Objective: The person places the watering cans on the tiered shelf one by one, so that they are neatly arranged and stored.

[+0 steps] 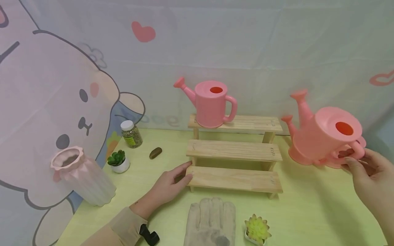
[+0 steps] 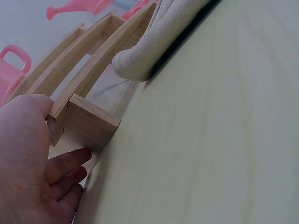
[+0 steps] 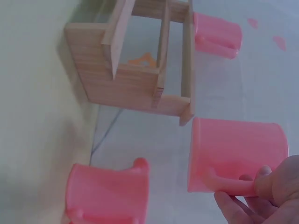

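Note:
My right hand (image 1: 370, 172) grips the handle of a pink watering can (image 1: 323, 126) and holds it up at the right of a three-step wooden plant stand (image 1: 234, 150). A second pink watering can (image 3: 107, 193) stands lower, on the table, largely hidden behind the held one in the head view. A third pink watering can (image 1: 210, 106) sits on the left part of the top step, spout to the left. At the bottom step's left end, my left hand (image 1: 167, 188) holds the board, thumb on its edge; in the left wrist view the other fingers lie beside the stand's leg.
Grey work gloves (image 1: 210, 222) lie before the stand, beside a yellow-green potted succulent (image 1: 258, 229). On the left are a ribbed pink-white vase (image 1: 89, 181), a green succulent in a white pot (image 1: 119, 162), a white-lidded jar (image 1: 131, 135) and a brown oval object (image 1: 155, 153).

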Tool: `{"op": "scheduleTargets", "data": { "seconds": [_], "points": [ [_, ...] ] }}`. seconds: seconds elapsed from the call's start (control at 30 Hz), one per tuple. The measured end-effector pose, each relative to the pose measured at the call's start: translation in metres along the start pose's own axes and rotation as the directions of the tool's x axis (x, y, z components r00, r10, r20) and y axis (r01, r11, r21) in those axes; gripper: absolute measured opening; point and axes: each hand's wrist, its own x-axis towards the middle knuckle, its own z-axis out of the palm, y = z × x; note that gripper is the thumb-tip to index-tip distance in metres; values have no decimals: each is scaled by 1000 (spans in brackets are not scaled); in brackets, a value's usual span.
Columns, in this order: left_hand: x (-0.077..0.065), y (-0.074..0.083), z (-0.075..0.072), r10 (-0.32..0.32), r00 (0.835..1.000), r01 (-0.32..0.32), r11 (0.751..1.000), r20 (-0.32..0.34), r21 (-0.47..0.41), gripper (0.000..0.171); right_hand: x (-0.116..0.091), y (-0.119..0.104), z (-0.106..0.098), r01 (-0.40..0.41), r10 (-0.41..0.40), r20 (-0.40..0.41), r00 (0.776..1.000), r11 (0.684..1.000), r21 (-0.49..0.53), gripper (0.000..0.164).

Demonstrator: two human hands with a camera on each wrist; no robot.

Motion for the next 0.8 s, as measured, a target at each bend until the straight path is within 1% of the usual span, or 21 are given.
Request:
{"op": "scheduleTargets", "data": {
  "seconds": [0.1, 0.13, 0.2, 0.27, 0.37, 0.47, 0.57, 0.7, 0.8],
  "points": [
    [0, 0, 0, 5, 1000, -5, 1000, -6, 2, 55, 8, -12, 5, 22, -20, 54, 998, 999, -38, 31],
    [0, 0, -1, 6, 1000, -6, 1000, -6, 1, 55, 11, -16, 7, 25, -20, 65, 998, 997, -68, 30],
    [0, 0, -1, 7, 1000, -7, 1000, -3, -1, 54, 17, -24, 12, 25, -17, 66, 998, 992, -124, 30],
    [0, 0, -1, 9, 1000, -9, 1000, -1, -3, 53, 24, -33, 16, 16, -1, 74, 997, 978, -206, 30],
    [0, -1, 0, 13, 1000, -13, 1000, -3, -1, 52, 34, -43, 25, 12, 11, 79, 997, 959, -284, 31],
    [0, 0, 0, 15, 1000, -15, 1000, -8, 3, 52, 44, -51, 35, 27, 9, 115, 993, 951, -308, 34],
    [0, 0, 0, 14, 1000, -14, 1000, -6, 7, 52, 53, -56, 45, 12, 37, 159, 987, 957, -291, 35],
    [0, 0, 0, 5, 1000, -5, 1000, -2, 1, 53, 64, -61, 56, -11, 78, 227, 971, 959, -282, 38],
    [0, 1, 0, 2, 1000, -2, 1000, -1, -4, 53, 72, -65, 65, -7, 94, 269, 959, 952, -306, 43]
  ]
}}
